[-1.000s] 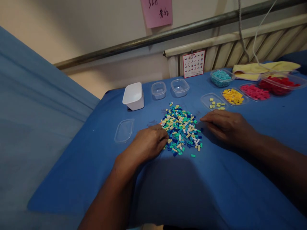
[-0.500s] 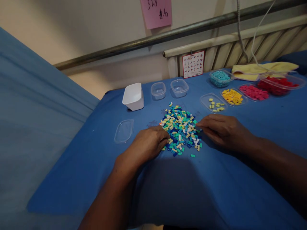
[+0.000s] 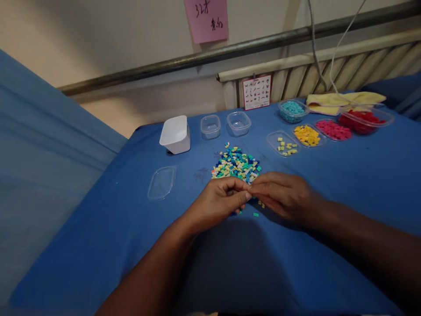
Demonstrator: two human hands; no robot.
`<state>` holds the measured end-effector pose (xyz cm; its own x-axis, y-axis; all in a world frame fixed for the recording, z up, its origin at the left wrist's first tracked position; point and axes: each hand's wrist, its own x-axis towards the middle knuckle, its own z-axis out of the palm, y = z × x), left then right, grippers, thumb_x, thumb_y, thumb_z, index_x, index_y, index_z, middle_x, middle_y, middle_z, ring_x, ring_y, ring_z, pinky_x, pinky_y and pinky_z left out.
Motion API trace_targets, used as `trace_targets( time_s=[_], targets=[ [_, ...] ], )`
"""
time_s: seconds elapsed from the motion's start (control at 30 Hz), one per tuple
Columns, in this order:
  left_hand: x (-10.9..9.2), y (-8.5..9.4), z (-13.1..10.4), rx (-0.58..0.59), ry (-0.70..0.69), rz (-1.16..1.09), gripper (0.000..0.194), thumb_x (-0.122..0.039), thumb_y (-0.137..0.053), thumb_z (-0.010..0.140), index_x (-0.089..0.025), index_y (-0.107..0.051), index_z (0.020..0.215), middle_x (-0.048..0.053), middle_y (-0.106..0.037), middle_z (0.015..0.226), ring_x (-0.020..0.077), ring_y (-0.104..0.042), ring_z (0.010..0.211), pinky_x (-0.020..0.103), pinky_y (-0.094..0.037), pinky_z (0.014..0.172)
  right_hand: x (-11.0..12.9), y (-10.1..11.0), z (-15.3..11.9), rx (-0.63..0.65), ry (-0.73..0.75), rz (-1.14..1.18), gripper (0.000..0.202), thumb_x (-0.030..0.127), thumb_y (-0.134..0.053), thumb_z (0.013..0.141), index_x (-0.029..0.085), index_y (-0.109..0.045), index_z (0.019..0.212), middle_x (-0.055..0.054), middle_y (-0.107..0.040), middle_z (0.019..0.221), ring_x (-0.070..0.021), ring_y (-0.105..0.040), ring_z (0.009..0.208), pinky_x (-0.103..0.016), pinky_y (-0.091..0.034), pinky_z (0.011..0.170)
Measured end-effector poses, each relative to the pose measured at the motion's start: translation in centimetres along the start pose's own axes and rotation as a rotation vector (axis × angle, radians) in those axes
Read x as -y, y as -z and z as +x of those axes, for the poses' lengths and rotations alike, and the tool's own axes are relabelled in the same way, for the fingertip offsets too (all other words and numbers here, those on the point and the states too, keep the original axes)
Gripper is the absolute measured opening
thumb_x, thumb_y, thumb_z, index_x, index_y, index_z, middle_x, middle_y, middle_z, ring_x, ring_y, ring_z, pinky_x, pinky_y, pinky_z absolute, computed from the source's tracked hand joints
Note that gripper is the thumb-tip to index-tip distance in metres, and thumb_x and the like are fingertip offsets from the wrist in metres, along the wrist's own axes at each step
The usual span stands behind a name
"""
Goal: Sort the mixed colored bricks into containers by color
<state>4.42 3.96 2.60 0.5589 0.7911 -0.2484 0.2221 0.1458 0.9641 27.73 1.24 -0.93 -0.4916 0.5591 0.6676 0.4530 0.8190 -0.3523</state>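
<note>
A loose pile of small mixed bricks (image 3: pixel 235 164), in blue, green, pale yellow and white, lies on the blue cloth. Over its near edge my left hand (image 3: pixel 226 197) is closed, thumb and index finger pinched together. My right hand (image 3: pixel 279 193) meets it fingertip to fingertip, its fingers also pressed together. Whatever sits between the fingertips is too small and hidden to name. One green brick (image 3: pixel 255 214) lies apart, just below the hands.
Behind the pile stand a white tub (image 3: pixel 176 135) and two clear containers (image 3: pixel 210 127) (image 3: pixel 238 123). A clear lid (image 3: pixel 162 183) lies left. At the right are pale yellow bricks (image 3: pixel 287 146), orange-yellow bricks (image 3: pixel 306 135), pink bricks (image 3: pixel 333 130), turquoise bricks (image 3: pixel 292 111) and red bricks (image 3: pixel 360 120).
My left hand has moved right from the pile's left edge, and my right hand has shifted left and nearer. Their fingertips now meet. The whole view has shifted slightly.
</note>
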Motion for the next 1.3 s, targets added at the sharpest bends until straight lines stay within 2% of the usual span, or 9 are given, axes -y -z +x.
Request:
trace_targets(
  time_s=[0.17, 0.43, 0.67, 0.77, 0.9, 1.0, 1.07, 1.17, 1.3],
  targets=[
    [0.4, -0.1, 0.7, -0.101, 0.038, -0.27, 0.04, -0.039, -0.096, 0.079, -0.014, -0.076, 0.102, 0.005, -0.077, 0.087, 0.0135, -0.072, 0.077, 0.026, -0.056, 0.075, -0.2, 0.2, -0.1, -0.036, -0.088, 0.032, 0.024, 0.016, -0.064, 0.106, 0.026, -0.074, 0.126, -0.008, -0.082, 0.11, -0.0234, -0.079, 0.101, -0.038, -0.067, 0.088],
    [0.5, -1.8, 1.0, -0.215, 0.037, -0.594, 0.051, -0.031, -0.104, 0.071, -0.017, -0.074, 0.109, 0.001, -0.075, 0.097, 0.0112, -0.073, 0.088, 0.024, -0.061, 0.087, 0.0, -0.4, 0.3, -0.105, -0.066, 0.004, 0.027, 0.015, -0.069, 0.103, 0.03, -0.073, 0.125, -0.008, -0.081, 0.117, -0.0256, -0.077, 0.104, -0.044, -0.065, 0.089],
    [0.6, -2.2, 1.0, -0.138, 0.065, -0.589, 0.051, -0.033, -0.102, 0.074, -0.018, -0.071, 0.111, 0.002, -0.075, 0.098, 0.0137, -0.074, 0.089, 0.028, -0.063, 0.088, 0.2, -0.5, 0.4, -0.112, -0.08, -0.009, 0.027, 0.014, -0.066, 0.104, 0.03, -0.068, 0.126, -0.006, -0.08, 0.109, -0.0243, -0.076, 0.1, -0.042, -0.064, 0.087],
    [0.5, -1.5, 0.9, -0.16, 0.008, -0.436, 0.048, -0.036, -0.096, 0.081, -0.018, -0.072, 0.119, 0.005, -0.076, 0.103, 0.0155, -0.075, 0.091, 0.028, -0.061, 0.085, -0.4, 0.1, 0.3, -0.119, -0.102, -0.073, 0.023, 0.016, -0.066, 0.103, 0.029, -0.07, 0.122, -0.006, -0.081, 0.108, -0.0248, -0.077, 0.099, -0.042, -0.064, 0.087],
    [-0.5, 2.4, -0.2, -0.284, -0.093, 0.1, 0.029, -0.038, -0.082, 0.092, -0.017, -0.076, 0.112, 0.003, -0.074, 0.095, 0.0127, -0.066, 0.077, 0.025, -0.051, 0.07, -4.5, 2.3, -0.5, -0.126, -0.248, -0.259, 0.018, 0.018, -0.062, 0.104, 0.026, -0.076, 0.112, -0.009, -0.082, 0.106, -0.0286, -0.078, 0.099, -0.046, -0.063, 0.089],
    [-1.7, 5.9, -1.7, -0.164, -0.069, 0.448, 0.021, -0.037, -0.073, 0.097, -0.017, -0.078, 0.098, 0.003, -0.075, 0.09, 0.0149, -0.066, 0.079, 0.027, -0.05, 0.073, -8.9, 3.7, -1.6, -0.148, -0.337, -0.417, 0.015, 0.024, -0.064, 0.104, 0.022, -0.078, 0.11, -0.013, -0.082, 0.108, -0.0325, -0.078, 0.1, -0.049, -0.063, 0.087],
    [-2.1, 7.2, -2.6, -0.049, -0.006, 0.604, 0.018, -0.034, -0.07, 0.096, -0.019, -0.079, 0.096, 0.003, -0.076, 0.089, 0.0158, -0.067, 0.079, 0.027, -0.049, 0.072, -11.1, 4.0, -2.2, -0.156, -0.362, -0.467, 0.017, 0.026, -0.064, 0.104, 0.02, -0.079, 0.108, -0.015, -0.083, 0.107, -0.0341, -0.078, 0.098, -0.05, -0.063, 0.084],
    [-2.4, 7.1, -3.2, 0.064, 0.074, 0.786, 0.015, -0.03, -0.068, 0.094, -0.022, -0.08, 0.099, 0.001, -0.078, 0.09, 0.0166, -0.068, 0.078, 0.027, -0.046, 0.069, -12.8, 3.9, -2.8, -0.131, -0.37, -0.488, 0.019, 0.024, -0.063, 0.103, 0.02, -0.08, 0.107, -0.014, -0.083, 0.106, -0.0349, -0.078, 0.099, -0.051, -0.064, 0.085],
    [-2.6, 5.5, -3.1, 0.103, 0.118, 0.991, 0.011, -0.031, -0.071, 0.089, -0.023, -0.076, 0.095, -0.001, -0.075, 0.084, 0.0171, -0.064, 0.072, 0.028, -0.036, 0.062, -12.7, 3.8, -2.7, -0.121, -0.374, -0.487, 0.022, 0.021, -0.06, 0.102, 0.022, -0.08, 0.112, -0.014, -0.082, 0.112, -0.0355, -0.077, 0.107, -0.052, -0.064, 0.092]
  ],
)
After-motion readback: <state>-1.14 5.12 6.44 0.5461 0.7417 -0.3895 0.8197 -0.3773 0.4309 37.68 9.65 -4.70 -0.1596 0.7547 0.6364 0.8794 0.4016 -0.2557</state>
